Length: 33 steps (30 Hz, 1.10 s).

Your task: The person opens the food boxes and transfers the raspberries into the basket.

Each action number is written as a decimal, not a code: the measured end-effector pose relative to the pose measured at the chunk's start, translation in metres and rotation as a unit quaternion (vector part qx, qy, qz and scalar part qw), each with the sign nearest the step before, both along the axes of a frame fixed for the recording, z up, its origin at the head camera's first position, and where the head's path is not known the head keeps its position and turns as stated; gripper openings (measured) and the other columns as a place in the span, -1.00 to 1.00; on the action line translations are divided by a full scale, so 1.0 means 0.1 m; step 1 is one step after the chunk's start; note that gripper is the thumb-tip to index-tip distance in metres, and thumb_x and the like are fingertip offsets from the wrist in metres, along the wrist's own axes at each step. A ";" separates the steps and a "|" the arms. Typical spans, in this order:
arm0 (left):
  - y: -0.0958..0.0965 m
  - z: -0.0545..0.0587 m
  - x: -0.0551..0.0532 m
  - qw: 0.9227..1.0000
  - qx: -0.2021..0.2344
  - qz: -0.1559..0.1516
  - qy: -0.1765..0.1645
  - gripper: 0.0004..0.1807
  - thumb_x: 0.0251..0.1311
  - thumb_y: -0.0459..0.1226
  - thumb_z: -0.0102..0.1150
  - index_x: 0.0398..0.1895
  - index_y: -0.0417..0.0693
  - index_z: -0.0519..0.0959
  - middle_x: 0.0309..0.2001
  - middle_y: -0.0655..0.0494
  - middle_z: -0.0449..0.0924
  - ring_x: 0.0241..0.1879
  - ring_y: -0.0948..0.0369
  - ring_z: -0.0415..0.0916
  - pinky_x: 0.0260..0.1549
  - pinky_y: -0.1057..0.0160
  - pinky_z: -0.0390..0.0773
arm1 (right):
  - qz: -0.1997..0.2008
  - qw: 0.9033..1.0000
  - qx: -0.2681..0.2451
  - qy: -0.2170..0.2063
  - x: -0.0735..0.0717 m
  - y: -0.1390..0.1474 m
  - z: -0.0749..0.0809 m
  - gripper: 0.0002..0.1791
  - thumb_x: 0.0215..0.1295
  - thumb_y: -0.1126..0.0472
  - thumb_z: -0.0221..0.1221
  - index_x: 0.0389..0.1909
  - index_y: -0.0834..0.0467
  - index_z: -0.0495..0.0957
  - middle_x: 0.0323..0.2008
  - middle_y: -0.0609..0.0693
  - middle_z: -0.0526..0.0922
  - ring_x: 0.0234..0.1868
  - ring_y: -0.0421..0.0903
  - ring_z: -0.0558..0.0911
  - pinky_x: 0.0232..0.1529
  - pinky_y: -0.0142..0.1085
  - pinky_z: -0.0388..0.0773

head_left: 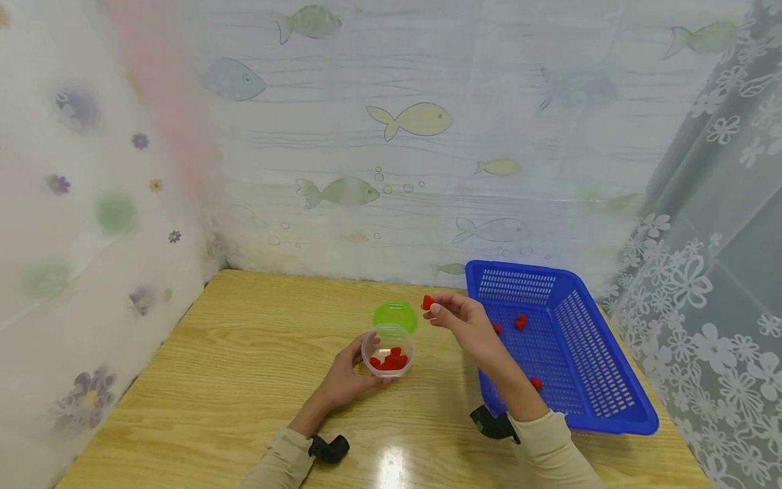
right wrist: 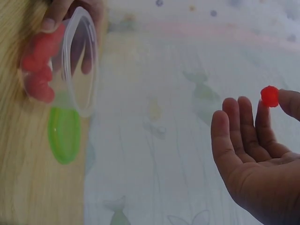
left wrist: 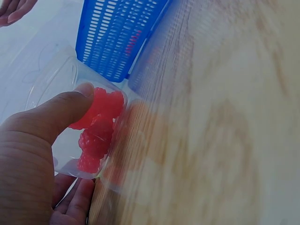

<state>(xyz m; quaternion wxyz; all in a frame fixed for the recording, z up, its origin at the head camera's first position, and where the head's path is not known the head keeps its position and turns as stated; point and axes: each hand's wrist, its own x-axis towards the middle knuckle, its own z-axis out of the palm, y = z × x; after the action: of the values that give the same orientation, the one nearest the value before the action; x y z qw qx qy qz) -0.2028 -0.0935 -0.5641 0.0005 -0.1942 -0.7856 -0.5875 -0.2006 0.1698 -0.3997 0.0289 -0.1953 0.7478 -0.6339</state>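
My left hand [head_left: 348,379] grips a small clear plastic tub [head_left: 413,350] from its left side, just above the table. In the left wrist view the thumb [left wrist: 70,107] lies along the tub's wall. Several red raspberries [head_left: 391,361] lie at the bottom of the tub. My right hand [head_left: 469,327] is up, between the tub and the blue basket. Between thumb and index finger it pinches one raspberry [right wrist: 269,96]; the other fingers stand loosely apart in the right wrist view. A round green lid [head_left: 400,314] lies on the table behind the tub.
The blue plastic basket [head_left: 611,360] stands on the right, with a few raspberries [head_left: 520,322] scattered on its floor. A wooden table [head_left: 244,353] bears everything. Curtains with fish and flowers [head_left: 409,121] hang along the back and sides.
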 end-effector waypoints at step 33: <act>0.02 0.06 0.01 1.000 0.011 -0.009 0.005 0.01 0.02 -0.33 0.57 0.55 -0.15 0.23 0.37 -0.18 0.44 0.37 -0.05 0.42 0.34 0.02 0.41 | -0.057 0.998 -0.012 -0.032 -0.43 1.05 0.07 -0.62 0.57 0.08 0.07 0.17 0.29 0.46 -0.05 -0.18 0.66 -0.01 -0.22 0.70 0.08 -0.40 0.63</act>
<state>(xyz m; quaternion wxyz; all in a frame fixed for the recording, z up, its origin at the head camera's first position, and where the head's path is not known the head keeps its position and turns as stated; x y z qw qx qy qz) -0.2020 -0.0919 -0.5578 0.0019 -0.2040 -0.7773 -0.5952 -0.2435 0.2749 -0.3922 0.0143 -0.1317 0.7486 -0.6496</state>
